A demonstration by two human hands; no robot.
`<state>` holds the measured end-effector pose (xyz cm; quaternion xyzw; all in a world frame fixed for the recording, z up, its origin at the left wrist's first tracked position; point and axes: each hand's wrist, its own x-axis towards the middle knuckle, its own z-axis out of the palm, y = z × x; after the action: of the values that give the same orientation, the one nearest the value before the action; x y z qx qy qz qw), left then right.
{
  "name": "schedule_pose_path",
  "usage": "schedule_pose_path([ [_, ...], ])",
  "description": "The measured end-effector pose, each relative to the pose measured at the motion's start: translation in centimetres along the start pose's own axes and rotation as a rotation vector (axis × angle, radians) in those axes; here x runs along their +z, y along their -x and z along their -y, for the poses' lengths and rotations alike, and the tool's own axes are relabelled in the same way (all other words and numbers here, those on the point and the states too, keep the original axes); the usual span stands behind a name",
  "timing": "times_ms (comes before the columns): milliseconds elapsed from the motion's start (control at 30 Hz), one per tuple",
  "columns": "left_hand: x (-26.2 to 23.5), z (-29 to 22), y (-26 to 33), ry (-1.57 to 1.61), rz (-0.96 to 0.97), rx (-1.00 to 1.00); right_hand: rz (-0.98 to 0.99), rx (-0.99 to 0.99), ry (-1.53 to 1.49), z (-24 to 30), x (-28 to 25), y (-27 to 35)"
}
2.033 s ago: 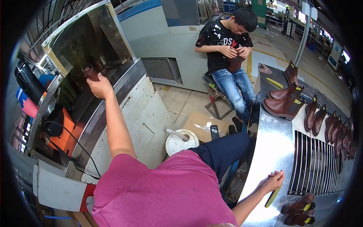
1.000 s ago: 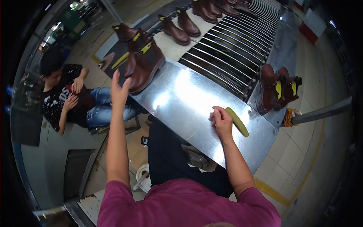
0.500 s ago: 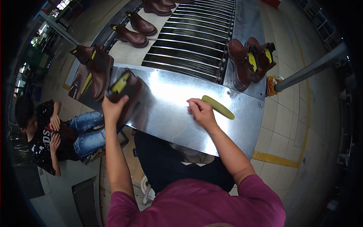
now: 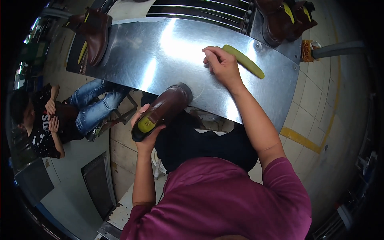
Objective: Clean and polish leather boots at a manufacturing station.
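My left hand (image 4: 146,143) is closed around the upper end of a dark brown leather boot (image 4: 170,102). The boot slants over the near edge of the metal table (image 4: 132,52), its opening toward me with a yellow-green lining showing and its toe pointing away to the right. Over the shiny tabletop, my right hand (image 4: 225,69) has its fingers curled and thumb pressed in; whatever they hold, if anything, is hidden. Just right of that hand lies a long, rounded olive-green strip (image 4: 249,65), shaped like an insole.
Brown boots (image 4: 96,38) stand at the table's left end. Another pair (image 4: 276,20) stands at the far right, beside a roller conveyor (image 4: 200,12). A co-worker (image 4: 44,120) sits at the left. A grey post (image 4: 338,51) rises at the right.
My left hand has brought the boot from above the table's left part toward my body, turning its toe rightward. My right hand keeps its curled pose beside the strip. My view has tilted lower.
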<state>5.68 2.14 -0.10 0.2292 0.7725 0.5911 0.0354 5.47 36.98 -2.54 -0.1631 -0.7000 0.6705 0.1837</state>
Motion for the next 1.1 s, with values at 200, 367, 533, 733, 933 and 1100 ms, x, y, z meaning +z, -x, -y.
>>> schedule_pose_path([
  [200, -0.8, -1.9, -3.2, -0.034, 0.099, -0.060, 0.250, -0.221, 0.088, 0.4, -1.0, 0.0],
  [367, 0.4, -7.4, -13.6, -0.462, 0.554, 0.381, 0.712, -0.396, 0.217, 2.5, 0.7, 1.9],
  [533, 2.0, -5.6, -20.6, -0.193, 0.601, 0.333, 0.045, -0.571, 0.439, 1.7, 3.5, 2.1],
  [733, 6.0, 0.9, -24.8, 0.495, 0.239, 0.009, -0.094, -0.184, 0.509, 5.7, 9.2, 3.0],
  [933, 4.4, 0.7, -30.0, 0.832, -0.012, -0.313, -0.064, -0.518, 0.396, 9.1, 9.8, 1.7],
  [1100, 3.4, 1.0, -34.4, 0.656, -0.076, -0.269, -0.212, -0.632, 0.449, 11.2, 12.4, -0.8],
])
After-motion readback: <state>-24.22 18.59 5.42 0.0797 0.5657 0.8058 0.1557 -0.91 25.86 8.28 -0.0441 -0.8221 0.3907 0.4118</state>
